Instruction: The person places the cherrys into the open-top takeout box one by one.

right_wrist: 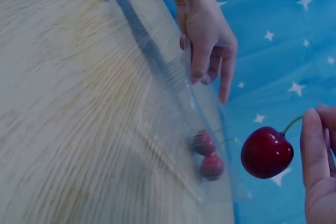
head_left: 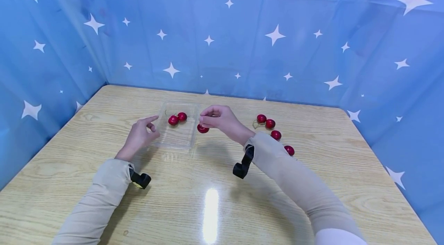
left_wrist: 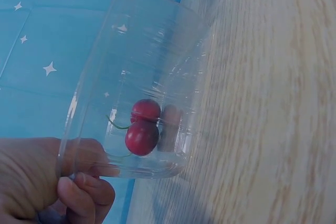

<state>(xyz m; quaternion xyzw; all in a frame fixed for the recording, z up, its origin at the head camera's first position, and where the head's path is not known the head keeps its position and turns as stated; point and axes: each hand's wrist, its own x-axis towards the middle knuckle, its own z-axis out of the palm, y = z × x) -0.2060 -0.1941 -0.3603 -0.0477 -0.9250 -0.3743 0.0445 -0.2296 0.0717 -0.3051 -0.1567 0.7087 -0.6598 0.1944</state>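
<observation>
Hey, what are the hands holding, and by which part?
The right hand pinches a cherry by its stem; the left hand grips the clear container by its rim.

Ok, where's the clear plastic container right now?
In the head view, the clear container is left of centre, between the left hand, which holds its edge, and the right hand with its dangling cherry; two cherries lie inside.

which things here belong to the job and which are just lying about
Job in hand:
stemmed cherry in the right hand
clear container
two cherries inside it
four loose cherries, probably

Just around:
table
starry blue curtain
black wrist devices
</observation>
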